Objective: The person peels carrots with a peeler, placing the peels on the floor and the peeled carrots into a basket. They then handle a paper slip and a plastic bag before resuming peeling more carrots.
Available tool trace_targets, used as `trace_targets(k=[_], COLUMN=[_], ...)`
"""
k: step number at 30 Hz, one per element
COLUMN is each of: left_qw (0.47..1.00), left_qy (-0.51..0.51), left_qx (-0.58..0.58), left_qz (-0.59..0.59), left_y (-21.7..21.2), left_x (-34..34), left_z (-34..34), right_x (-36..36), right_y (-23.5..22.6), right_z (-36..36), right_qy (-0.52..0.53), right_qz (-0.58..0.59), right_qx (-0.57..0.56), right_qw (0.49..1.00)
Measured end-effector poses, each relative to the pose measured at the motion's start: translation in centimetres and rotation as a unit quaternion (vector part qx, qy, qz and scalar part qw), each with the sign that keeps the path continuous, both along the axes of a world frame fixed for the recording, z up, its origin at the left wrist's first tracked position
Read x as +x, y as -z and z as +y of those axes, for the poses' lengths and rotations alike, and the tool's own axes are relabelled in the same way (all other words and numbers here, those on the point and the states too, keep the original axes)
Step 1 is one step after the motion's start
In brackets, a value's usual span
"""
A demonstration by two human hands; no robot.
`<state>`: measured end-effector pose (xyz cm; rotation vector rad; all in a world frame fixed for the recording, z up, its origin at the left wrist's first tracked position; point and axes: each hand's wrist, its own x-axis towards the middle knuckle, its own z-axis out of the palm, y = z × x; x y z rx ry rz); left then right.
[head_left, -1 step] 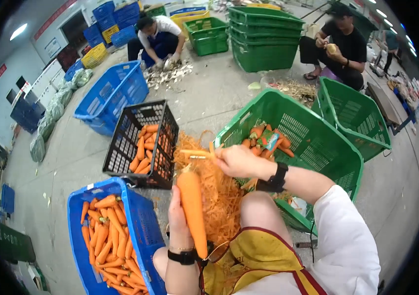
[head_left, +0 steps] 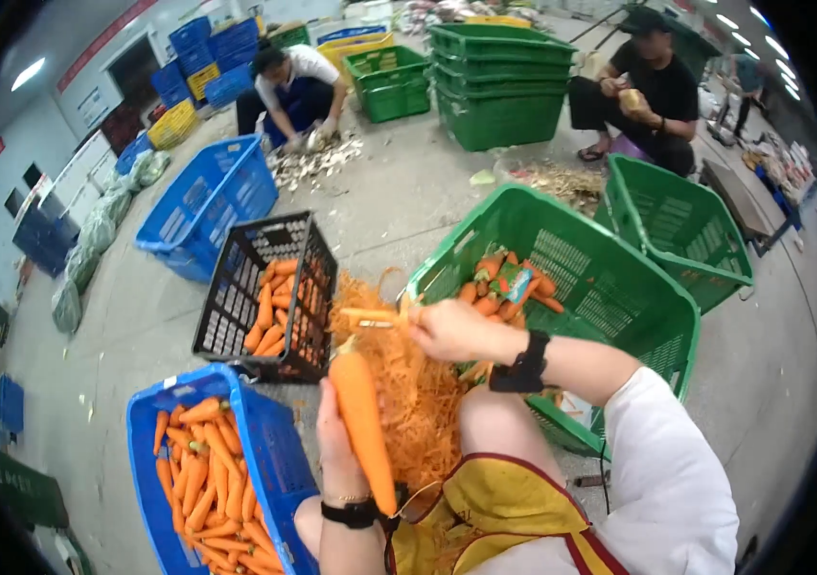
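My left hand (head_left: 339,436) is closed around a large peeled-looking carrot (head_left: 364,426), thick end up and tapered tip pointing down toward my lap. Just above the carrot's top, my right hand (head_left: 461,331) grips a yellow-orange peeler (head_left: 370,315) with a metal blade, held sideways and apart from the carrot. Beneath both hands, a heap of orange peelings (head_left: 423,402) covers the ground between my knees. Some shreds lie on my yellow apron (head_left: 494,498).
Left of me, a blue crate (head_left: 279,441) holds many carrots. Ahead stands a black crate (head_left: 205,326) with more carrots. At right, a large green crate (head_left: 619,287) contains carrots and a colourful packet. Two people (head_left: 298,86) (head_left: 653,86) squat beyond, near stacked green crates (head_left: 499,115).
The whole view has shifted slightly, so the surroundings sit a little lower and further left. Both hands keep their hold on the carrot and the peeler.
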<state>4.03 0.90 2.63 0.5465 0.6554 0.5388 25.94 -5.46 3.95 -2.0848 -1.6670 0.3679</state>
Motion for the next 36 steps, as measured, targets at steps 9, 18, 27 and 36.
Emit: trace_targets(k=[9,18,27,36], left_qw=[0.999,0.996,0.995,0.997], left_qy=[-0.013,-0.017,-0.025,-0.040], left_qx=[0.040,-0.023,-0.042,0.010], left_qz=[0.032,0.083,0.081,0.059], left_y=[-6.0,-6.5,-5.8,-3.1], left_x=[0.9,1.8,1.2,0.4], left_z=[-3.5,-2.8,-2.5,-1.5], right_x=[0.6,1.0,1.9,1.6], right_y=[1.6,2.8,2.6,3.1], right_z=[-2.3,-2.0,-2.5,-3.1], right_qy=[-0.028,-0.153,-0.102,-0.114], right_qz=[-0.023,-0.233,-0.126,-0.139], right_qx=[-0.047,-0.221,-0.201,-0.212], right_qw=[0.998,0.935,0.966,0.961])
